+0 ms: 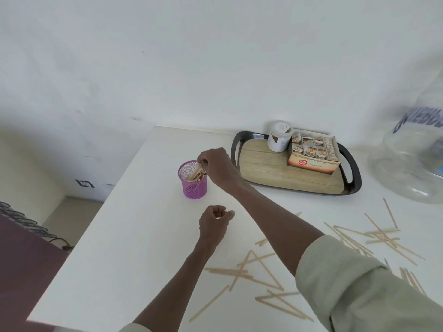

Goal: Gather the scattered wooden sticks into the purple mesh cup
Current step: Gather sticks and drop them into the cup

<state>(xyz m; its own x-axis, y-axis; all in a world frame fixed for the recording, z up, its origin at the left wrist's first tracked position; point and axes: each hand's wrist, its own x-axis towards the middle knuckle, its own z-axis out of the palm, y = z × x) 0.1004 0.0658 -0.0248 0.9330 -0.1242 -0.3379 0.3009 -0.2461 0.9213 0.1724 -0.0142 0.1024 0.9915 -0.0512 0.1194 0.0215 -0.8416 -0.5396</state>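
The purple mesh cup stands upright on the white table, holding several wooden sticks. My right hand is over the cup's right rim, fingertips pinched on the top ends of sticks that lean inside it. My left hand rests on the table below the cup, fingers curled shut with nothing visible in them. Several loose wooden sticks lie scattered near the front of the table, and another pile of sticks lies at the right.
A black tray with a wood-look base sits at the back right, carrying a white jar and a box of tea sachets. A large clear water bottle lies at the far right. The table's left edge drops to the floor.
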